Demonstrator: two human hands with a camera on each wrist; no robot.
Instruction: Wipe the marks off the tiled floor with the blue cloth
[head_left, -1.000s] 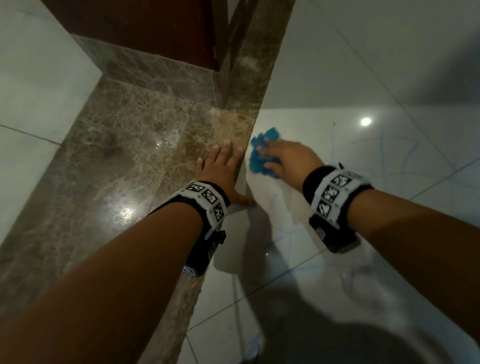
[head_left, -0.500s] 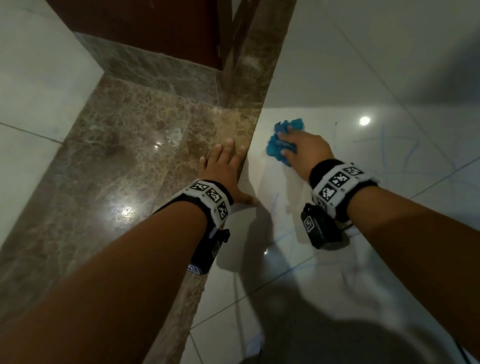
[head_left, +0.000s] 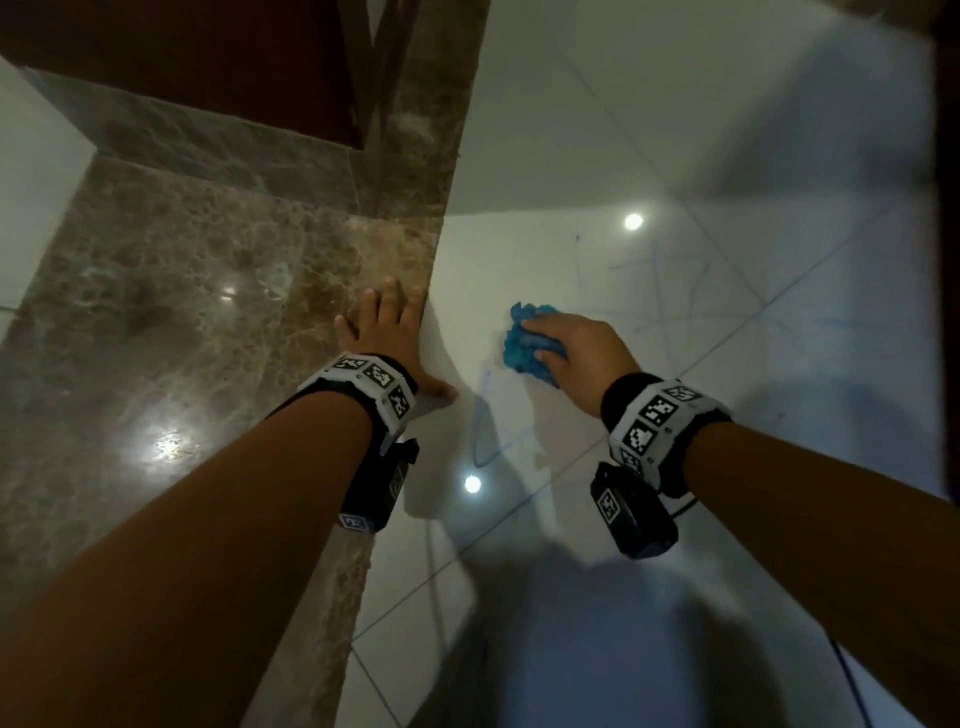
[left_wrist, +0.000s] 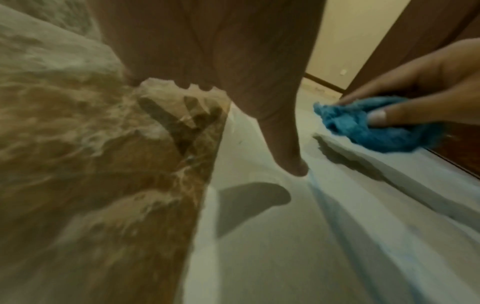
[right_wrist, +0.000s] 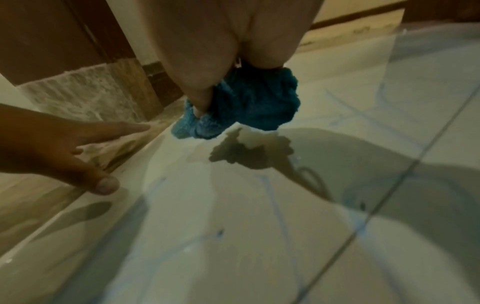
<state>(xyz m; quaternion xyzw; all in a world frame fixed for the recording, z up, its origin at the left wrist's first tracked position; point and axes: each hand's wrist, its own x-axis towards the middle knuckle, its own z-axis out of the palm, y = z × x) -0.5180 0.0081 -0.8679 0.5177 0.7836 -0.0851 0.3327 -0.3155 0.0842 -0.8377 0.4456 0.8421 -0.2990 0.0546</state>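
Note:
My right hand (head_left: 566, 348) grips a bunched blue cloth (head_left: 522, 345) and holds it against the white tiled floor (head_left: 519, 270). The cloth (right_wrist: 249, 102) bulges out below my fingers in the right wrist view, and my thumb lies across the cloth (left_wrist: 369, 127) in the left wrist view. Thin blue pen marks (head_left: 485, 415) run near the cloth, and more marks (head_left: 670, 301) lie to its right. My left hand (head_left: 387, 332) rests flat on the brown marble strip (head_left: 182, 312), fingers straight, thumb (left_wrist: 288, 156) out on the white tile.
A dark wooden door frame (head_left: 363, 67) and a marble skirting (head_left: 197, 145) stand at the far end of the strip. Grout lines (head_left: 727, 343) cross the white floor. Ceiling lights (head_left: 632, 222) reflect in the glossy tiles. My own shadow (head_left: 597, 649) covers the near tiles.
My right hand has drawn the cloth back toward me and slightly right, after pushing it away half a second ago. The left hand has stayed planted in place.

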